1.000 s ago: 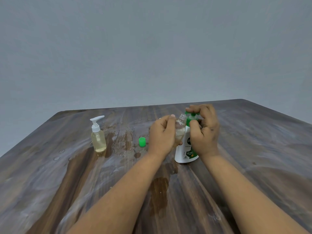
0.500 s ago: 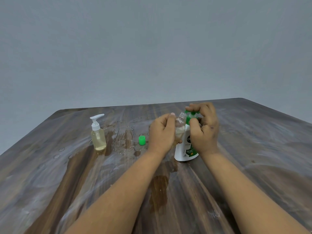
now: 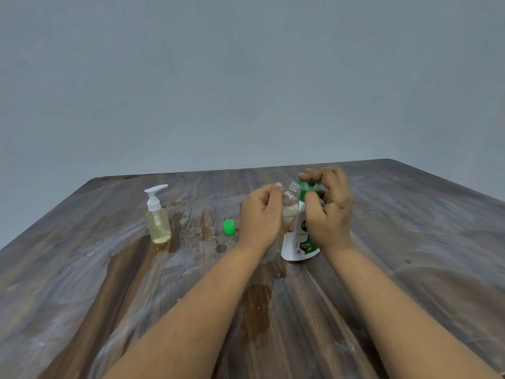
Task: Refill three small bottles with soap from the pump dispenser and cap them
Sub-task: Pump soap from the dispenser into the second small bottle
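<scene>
Small clear bottle (image 3: 290,207) being held tilted at the green pump dispenser (image 3: 300,236), left hand (image 3: 261,214) gripping its body. Right hand (image 3: 329,206) curling round the pump head, apparently pressing. Filling looks underway; green cap (image 3: 229,227) lying loose on wet table (image 3: 410,269). Pump-top bottle (image 3: 158,218) standing left, already filled. Third bottle not seen.

Worktop (image 3: 410,269): dark wood grain with pale, worn streaks, its far edge against a grey wall.
Wet patches (image 3: 257,305): darker stains and scattered droplets across the middle and left.
Small pump bottle (image 3: 158,218): upright at the left, white pump, pale yellow liquid inside.
Green cap (image 3: 229,227): standing alone near the centre, right of the small pump bottle.
Soap dispenser (image 3: 296,246): white body, green label, upright right of the cap.
</scene>
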